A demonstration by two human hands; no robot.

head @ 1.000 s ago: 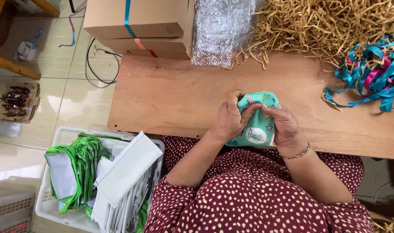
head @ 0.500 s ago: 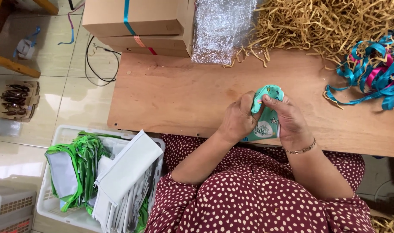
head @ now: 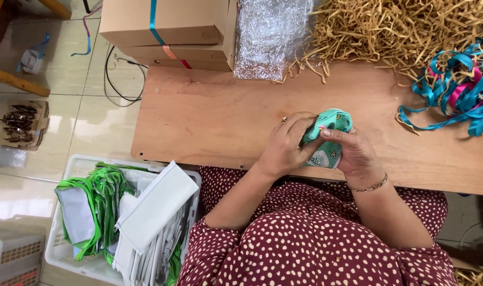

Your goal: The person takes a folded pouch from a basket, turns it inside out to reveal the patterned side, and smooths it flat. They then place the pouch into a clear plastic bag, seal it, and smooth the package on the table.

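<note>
Both of my hands grip a small teal fabric pouch (head: 330, 139) with white printed shapes, held just above the near edge of the wooden table (head: 209, 122). My left hand (head: 285, 145) wraps its left side, a ring on one finger. On the right side my right hand (head: 354, 150), a bracelet on the wrist, pinches the pouch's upper part with fingers over the top. The pouch is folded or bunched between the hands, and its lower half is partly hidden.
Cardboard boxes (head: 167, 29) with ribbon stand at the back left, next to a silver bubble-wrap bag (head: 268, 37). Tan shredded paper (head: 395, 32) covers the back right, with teal and pink ribbons (head: 458, 95) beside it. A white basket (head: 125, 222) of green and white bags stands on the floor.
The pouch went from lying flat and open-faced to bunched and turned up between my hands. Both hands shifted slightly to the right.
</note>
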